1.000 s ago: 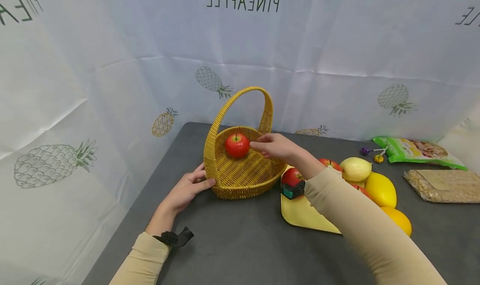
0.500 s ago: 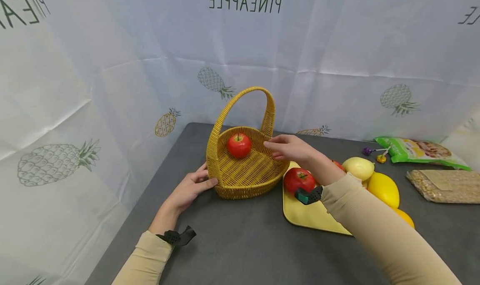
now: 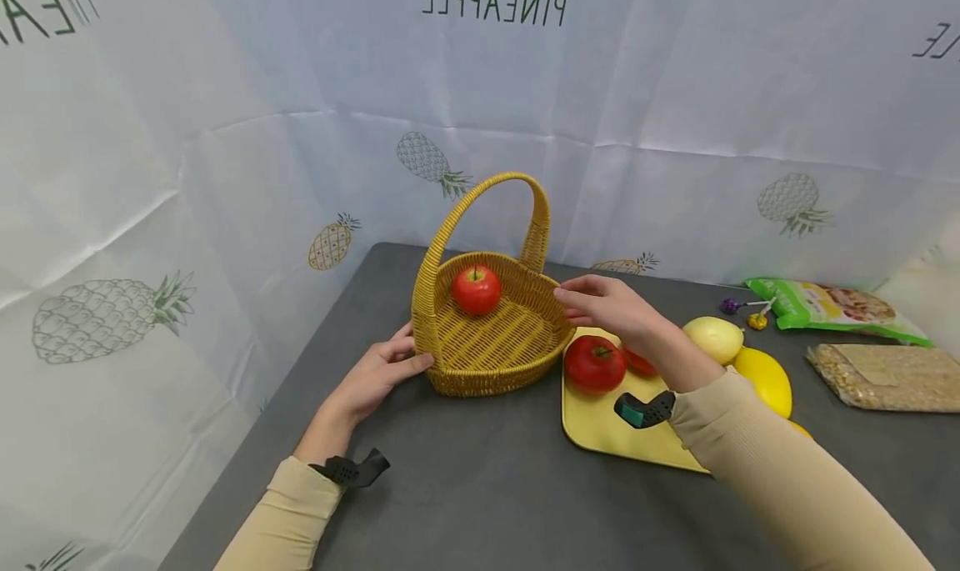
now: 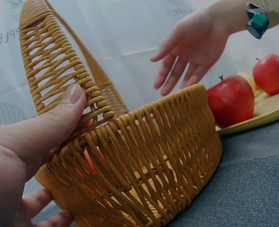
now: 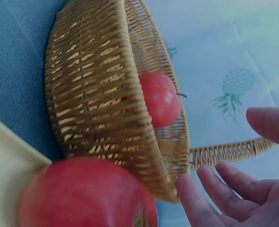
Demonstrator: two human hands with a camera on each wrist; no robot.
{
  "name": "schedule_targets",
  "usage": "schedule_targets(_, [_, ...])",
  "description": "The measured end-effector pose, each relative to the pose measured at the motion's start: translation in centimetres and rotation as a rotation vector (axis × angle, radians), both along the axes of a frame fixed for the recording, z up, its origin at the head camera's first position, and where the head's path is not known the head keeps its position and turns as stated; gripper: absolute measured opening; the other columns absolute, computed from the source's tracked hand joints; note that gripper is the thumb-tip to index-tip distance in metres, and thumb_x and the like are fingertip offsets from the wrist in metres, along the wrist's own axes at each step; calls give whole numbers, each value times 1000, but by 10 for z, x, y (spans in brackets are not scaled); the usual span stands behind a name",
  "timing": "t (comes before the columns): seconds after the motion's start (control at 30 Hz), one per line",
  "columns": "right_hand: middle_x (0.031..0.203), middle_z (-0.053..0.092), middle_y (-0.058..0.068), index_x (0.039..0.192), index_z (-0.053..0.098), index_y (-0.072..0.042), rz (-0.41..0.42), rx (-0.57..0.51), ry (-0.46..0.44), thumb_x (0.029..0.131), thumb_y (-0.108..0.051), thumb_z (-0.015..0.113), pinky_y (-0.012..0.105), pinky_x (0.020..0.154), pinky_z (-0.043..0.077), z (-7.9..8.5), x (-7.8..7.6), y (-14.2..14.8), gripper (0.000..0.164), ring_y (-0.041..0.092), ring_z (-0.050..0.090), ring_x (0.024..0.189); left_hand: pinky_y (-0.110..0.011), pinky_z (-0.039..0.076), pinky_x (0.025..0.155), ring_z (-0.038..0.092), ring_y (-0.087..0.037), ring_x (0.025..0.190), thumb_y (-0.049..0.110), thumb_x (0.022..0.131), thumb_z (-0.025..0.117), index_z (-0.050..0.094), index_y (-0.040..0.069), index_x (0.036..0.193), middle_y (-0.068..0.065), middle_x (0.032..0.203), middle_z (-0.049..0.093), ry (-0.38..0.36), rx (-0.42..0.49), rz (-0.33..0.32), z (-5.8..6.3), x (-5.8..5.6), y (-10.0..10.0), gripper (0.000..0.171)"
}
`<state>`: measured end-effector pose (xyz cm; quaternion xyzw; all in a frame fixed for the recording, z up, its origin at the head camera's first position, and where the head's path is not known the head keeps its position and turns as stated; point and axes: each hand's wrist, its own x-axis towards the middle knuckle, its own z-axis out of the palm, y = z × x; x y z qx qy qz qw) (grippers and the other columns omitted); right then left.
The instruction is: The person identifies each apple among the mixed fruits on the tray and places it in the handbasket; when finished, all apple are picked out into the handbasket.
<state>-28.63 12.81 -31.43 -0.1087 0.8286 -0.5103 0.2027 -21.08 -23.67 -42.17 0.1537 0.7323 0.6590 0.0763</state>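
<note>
A yellow wicker basket (image 3: 495,383) with a tall arched handle stands on the dark table, and a red apple (image 3: 476,290) lies inside it towards the back left. My left hand (image 3: 377,379) grips the basket's left side. In the left wrist view its thumb (image 4: 59,120) presses the foot of the handle while other fingers lie lower along the side. Over the basket's right rim hovers my right hand (image 3: 611,308), its fingers extended and holding nothing. Beneath it a second red apple (image 3: 595,365) sits on a yellow tray (image 3: 626,438), close to the basket.
Further fruit lies on and around the tray: another red apple (image 3: 640,363), a pale yellow pear-like fruit (image 3: 714,339) and a yellow mango-like fruit (image 3: 763,381). Two lollipops (image 3: 753,313), a green packet (image 3: 840,308) and a clear bag of grain (image 3: 885,375) are farther right. A pineapple-print curtain (image 3: 660,96) hangs behind.
My right hand has moved right, from beside the apple in the basket to the basket's right rim, uncovering more of the tray. The left hand keeps its hold; the apple stays in place.
</note>
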Motion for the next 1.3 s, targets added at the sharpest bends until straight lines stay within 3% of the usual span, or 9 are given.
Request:
schedule_targets(0.27, [151, 45, 20, 149, 44, -3, -73, 16, -12, 102, -45, 63, 51, 110, 42, -2, 4, 21, 66, 38, 52, 132, -54, 19, 120, 4, -24, 156, 19, 102, 67, 63, -3, 137, -3, 170, 17, 2, 4, -7, 2, 0, 1, 41])
schedule_targets(0.53, [150, 47, 22, 150, 43, -1, -64, 65, 20, 103, -46, 61, 54, 111, 40, 1, 16, 40, 68, 40, 51, 134, -53, 19, 120, 4, -22, 156, 20, 102, 67, 63, -5, 136, -2, 170, 17, 0, 2, -1, 3, -3, 1, 41])
schedule_targets(0.73, [149, 47, 22, 151, 43, -3, -86, 95, -5, 101, -51, 62, 54, 113, 37, 2, 24, 49, 72, 38, 50, 134, -52, 21, 120, 4, -21, 156, 19, 103, 66, 64, -2, 136, -3, 170, 16, 0, 2, -5, 4, -2, 0, 40])
schedule_targets(1.03, [146, 50, 25, 150, 44, -1, -65, 240, 55, 101, -54, 59, 54, 108, 42, -8, 40, 48, 74, 40, 50, 129, -53, 19, 120, 3, -24, 156, 20, 103, 65, 60, -5, 139, -3, 170, 14, -12, -7, -2, 3, -1, 0, 44])
schedule_targets(1.3, [155, 41, 25, 155, 38, 1, -80, 255, 47, 95, -70, 56, 58, 113, 34, -20, 47, 49, 94, 42, 42, 138, -54, 17, 121, 2, -23, 156, 20, 104, 65, 59, -7, 139, -4, 170, 13, -15, -2, -5, 2, -1, 0, 45])
